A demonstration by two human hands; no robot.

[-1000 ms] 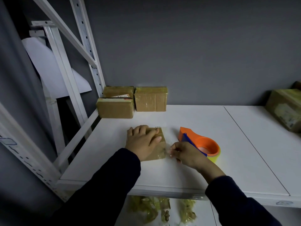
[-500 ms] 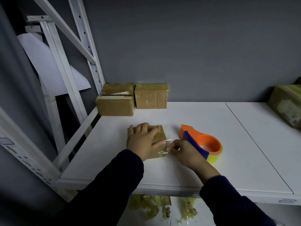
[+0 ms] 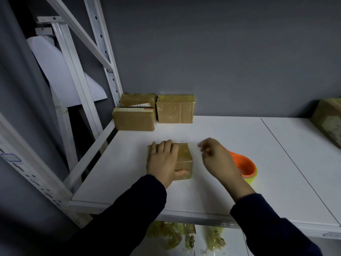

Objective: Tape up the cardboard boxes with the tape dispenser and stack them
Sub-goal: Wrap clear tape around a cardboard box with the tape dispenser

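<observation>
1. The left hand lies flat on the small cardboard box, fingers straight, pressing it onto the bench.
2. The right hand hovers just right of the box (blurred; I cannot tell whether its fingers pinch anything).
3. The orange tape dispenser sits behind that hand.
4. Three more boxes stand by the wall.

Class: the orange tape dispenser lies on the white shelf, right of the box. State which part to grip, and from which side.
Probably from above, with the right hand beside it. The tape dispenser lies flat with its orange ring facing up, so fingers can span the ring's outer edges. Its left end is hidden behind that hand.
</observation>
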